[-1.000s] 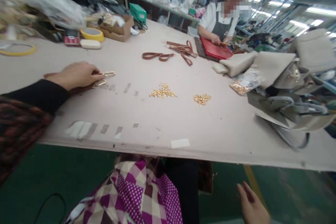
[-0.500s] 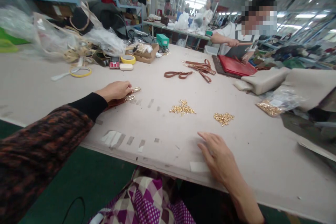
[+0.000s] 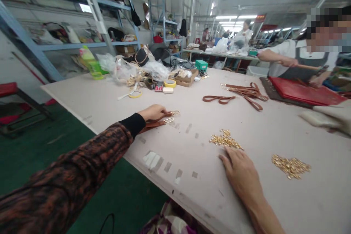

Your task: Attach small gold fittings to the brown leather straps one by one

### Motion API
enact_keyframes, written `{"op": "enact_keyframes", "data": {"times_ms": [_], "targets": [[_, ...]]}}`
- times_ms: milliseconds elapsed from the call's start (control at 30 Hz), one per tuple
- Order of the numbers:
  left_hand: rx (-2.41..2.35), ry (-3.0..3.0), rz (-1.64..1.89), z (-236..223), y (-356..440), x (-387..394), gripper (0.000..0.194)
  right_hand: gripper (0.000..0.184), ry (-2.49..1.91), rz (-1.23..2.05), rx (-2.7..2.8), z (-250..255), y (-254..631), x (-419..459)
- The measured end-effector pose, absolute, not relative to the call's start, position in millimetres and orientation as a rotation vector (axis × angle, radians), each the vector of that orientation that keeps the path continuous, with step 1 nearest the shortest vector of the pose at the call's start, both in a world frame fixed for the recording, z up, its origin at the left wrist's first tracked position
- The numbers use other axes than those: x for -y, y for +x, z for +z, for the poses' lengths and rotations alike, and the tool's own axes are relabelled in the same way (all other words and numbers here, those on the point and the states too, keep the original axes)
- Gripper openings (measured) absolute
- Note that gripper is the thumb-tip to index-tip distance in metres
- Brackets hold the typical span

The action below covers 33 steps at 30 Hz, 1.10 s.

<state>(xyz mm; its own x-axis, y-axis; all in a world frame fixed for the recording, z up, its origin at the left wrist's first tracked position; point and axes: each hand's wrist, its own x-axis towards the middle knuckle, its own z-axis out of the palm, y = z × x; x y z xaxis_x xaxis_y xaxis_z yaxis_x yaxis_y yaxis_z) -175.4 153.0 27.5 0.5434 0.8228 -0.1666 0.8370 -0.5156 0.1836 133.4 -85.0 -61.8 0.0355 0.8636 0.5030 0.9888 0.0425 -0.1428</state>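
While flat, brown, metal-ended straps are held against the pale table by the closed fingers of the left hand, small, shiny gold-coloured pieces are heaped just ahead of the right hand, whose fingers are parted and empty-looking. Pieces could be scattered if brushed; whether contact is made cannot be told.

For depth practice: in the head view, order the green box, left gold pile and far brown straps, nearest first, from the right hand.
1. Left gold pile, at the right hand.
2. Far brown straps, ahead.
3. Green box, far left.
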Motion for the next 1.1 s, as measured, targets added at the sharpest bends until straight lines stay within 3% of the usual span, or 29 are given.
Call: {"op": "enact_keyframes", "data": {"times_ms": [300,633,867,1100], "targets": [[-1.43,2.608,0.178,45,-166,-149,0.034,0.04,-1.756,-0.198,1.561,-56,145,90],[-1.139,2.474,0.335,54,-141,-111,0.018,0.031,-1.68,0.059,1.458,-54,142,93],[-0.739,2.073,0.362,70,-92,-64,0.024,0.031,-1.573,0.579,0.998,-39,133,91],[-0.397,1.429,0.404,41,-13,-26,0.033,0.028,-1.217,0.734,0.614,-27,145,95]]}}
